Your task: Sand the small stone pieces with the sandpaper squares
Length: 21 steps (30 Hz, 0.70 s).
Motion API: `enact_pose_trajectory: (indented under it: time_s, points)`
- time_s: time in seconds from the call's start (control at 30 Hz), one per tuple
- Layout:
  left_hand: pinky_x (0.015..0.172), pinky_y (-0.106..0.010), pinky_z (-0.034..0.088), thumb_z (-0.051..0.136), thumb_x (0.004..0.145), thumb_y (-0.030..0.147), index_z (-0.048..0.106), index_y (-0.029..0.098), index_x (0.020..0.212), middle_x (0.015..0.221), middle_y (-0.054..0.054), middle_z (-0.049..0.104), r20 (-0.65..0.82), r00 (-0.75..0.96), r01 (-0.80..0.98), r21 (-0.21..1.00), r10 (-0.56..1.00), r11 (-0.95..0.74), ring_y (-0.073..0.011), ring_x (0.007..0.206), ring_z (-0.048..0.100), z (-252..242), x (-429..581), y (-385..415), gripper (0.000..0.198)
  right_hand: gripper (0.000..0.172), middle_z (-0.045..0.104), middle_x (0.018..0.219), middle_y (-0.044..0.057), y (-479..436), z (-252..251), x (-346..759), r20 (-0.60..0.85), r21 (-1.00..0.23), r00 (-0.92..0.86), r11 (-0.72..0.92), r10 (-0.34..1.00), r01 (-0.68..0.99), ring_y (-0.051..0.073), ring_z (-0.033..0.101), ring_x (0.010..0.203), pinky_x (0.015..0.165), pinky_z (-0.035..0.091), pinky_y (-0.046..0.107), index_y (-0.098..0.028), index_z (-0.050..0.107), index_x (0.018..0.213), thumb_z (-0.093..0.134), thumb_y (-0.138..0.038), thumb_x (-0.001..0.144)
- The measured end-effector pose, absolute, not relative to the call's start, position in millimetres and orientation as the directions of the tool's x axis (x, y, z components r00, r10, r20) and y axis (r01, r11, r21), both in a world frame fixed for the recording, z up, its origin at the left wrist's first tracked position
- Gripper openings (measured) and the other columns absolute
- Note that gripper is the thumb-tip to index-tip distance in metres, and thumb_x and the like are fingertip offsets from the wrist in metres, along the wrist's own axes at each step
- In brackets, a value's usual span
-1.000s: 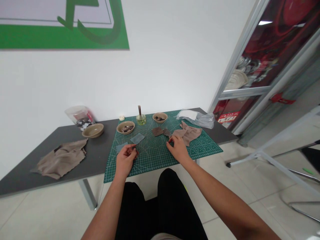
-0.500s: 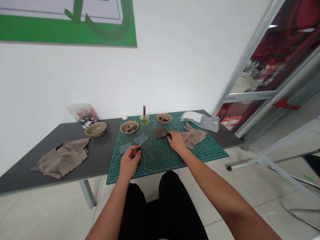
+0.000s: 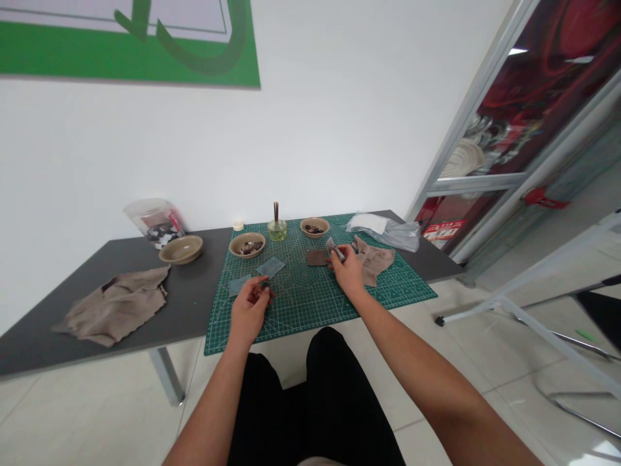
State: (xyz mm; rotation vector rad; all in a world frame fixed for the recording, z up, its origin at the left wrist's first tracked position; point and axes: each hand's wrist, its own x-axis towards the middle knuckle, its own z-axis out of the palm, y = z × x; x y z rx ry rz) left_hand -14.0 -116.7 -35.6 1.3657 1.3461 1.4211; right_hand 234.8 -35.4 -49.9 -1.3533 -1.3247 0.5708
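My left hand is over the left front of the green cutting mat, fingers pinched round a small dark piece whose kind I cannot make out. Just behind it, two thin blue-grey sheets lie on the mat. Farther right, my right hand is closed on a small grey, flat-looking piece, partly hidden by the fingers. A brown rectangular piece lies flat by those fingertips. Beside the right hand is a crumpled brown cloth.
Bowls of small dark pieces stand at the mat's back left and back right. Between them is a glass jar with sticks. Left are another bowl, a tipped clear tub and a cloth. A plastic bag lies back right.
My right hand has lifted slightly and turned, bringing a grey piece into sight where a dark one showed by the brown rectangle. My left hand has barely moved; the view has shifted slightly.
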Motion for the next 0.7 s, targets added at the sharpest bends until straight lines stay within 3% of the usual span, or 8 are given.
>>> enact_pose_trajectory:
  time_s: [0.13,0.23,0.3,0.37,0.47,0.6,0.7]
  points:
    - [0.057,-0.026,0.046,0.060,0.079,0.036,0.061,0.020,0.102,0.070,0.000,0.063,0.192,-0.157,0.174,0.971,0.969,-0.165,-0.0148,0.061,0.058,-36.2,-14.7,-116.8,0.029,0.021,0.066,0.088,0.006,-25.8,-46.5,235.6,0.370,-0.833,0.253,0.198,0.894,0.516,0.021,0.063,0.073,0.069,0.047,0.032,-0.019,0.053,0.096,0.050,-0.037,0.084]
    - [0.058,-0.026,0.045,0.060,0.079,0.036,0.062,0.020,0.101,0.070,0.000,0.063,0.200,-0.151,0.205,0.964,0.968,-0.167,-0.0149,0.062,0.058,-36.0,-14.6,-117.4,0.027,0.017,0.067,0.091,0.011,-18.6,-39.2,226.1,0.376,-0.659,0.108,0.184,0.920,0.729,0.023,0.063,0.081,0.073,0.044,0.034,-0.017,0.052,0.098,0.045,-0.027,0.087]
    - [0.057,-0.026,0.045,0.059,0.079,0.036,0.062,0.019,0.101,0.069,0.000,0.063,0.208,-0.157,0.220,0.960,0.965,-0.172,-0.0148,0.061,0.057,-35.4,-14.3,-117.7,0.027,0.020,0.067,0.090,0.015,-14.9,-37.2,212.9,0.308,-0.486,-0.016,0.171,0.951,0.857,0.026,0.062,0.082,0.073,0.044,0.036,-0.015,0.051,0.103,0.039,-0.023,0.089]
    - [0.057,-0.026,0.044,0.059,0.079,0.036,0.062,0.019,0.100,0.069,0.000,0.063,0.208,-0.161,0.223,0.960,0.965,-0.170,-0.0147,0.060,0.057,-34.4,-14.0,-117.9,0.027,0.017,0.067,0.095,0.017,-12.6,-38.8,197.0,0.295,-0.431,-0.090,0.216,0.951,0.876,0.029,0.061,0.091,0.078,0.043,0.038,-0.015,0.053,0.101,0.043,-0.022,0.088]
    - [0.057,-0.025,0.044,0.059,0.079,0.037,0.062,0.019,0.100,0.069,0.000,0.063,0.200,-0.154,0.221,0.961,0.968,-0.163,-0.0145,0.060,0.056,-33.3,-13.5,-118.1,0.027,0.016,0.066,0.107,0.018,-11.1,-44.0,176.7,0.295,-0.396,-0.161,0.273,0.942,0.877,0.031,0.055,0.105,0.087,0.041,0.040,-0.016,0.054,0.100,0.044,-0.021,0.088]
    - [0.057,-0.025,0.044,0.060,0.079,0.036,0.062,0.019,0.100,0.069,0.000,0.063,0.193,-0.153,0.214,0.964,0.969,-0.158,-0.0145,0.061,0.056,-35.9,-14.1,-117.6,0.027,0.017,0.064,0.108,0.020,-9.9,-44.7,168.0,0.292,-0.386,-0.169,0.278,0.941,0.880,0.031,0.054,0.105,0.088,0.040,0.043,-0.017,0.054,0.102,0.043,-0.020,0.089]
    - [0.060,-0.025,0.045,0.061,0.080,0.036,0.062,0.020,0.101,0.070,0.001,0.061,0.196,-0.163,0.205,0.965,0.967,-0.162,-0.0148,0.064,0.058,-40.1,-15.8,-117.2,0.027,0.015,0.065,0.100,0.016,-10.1,-40.0,173.0,0.374,-0.485,-0.082,0.270,0.924,0.832,0.028,0.056,0.099,0.087,0.041,0.040,-0.018,0.054,0.097,0.043,-0.023,0.089]
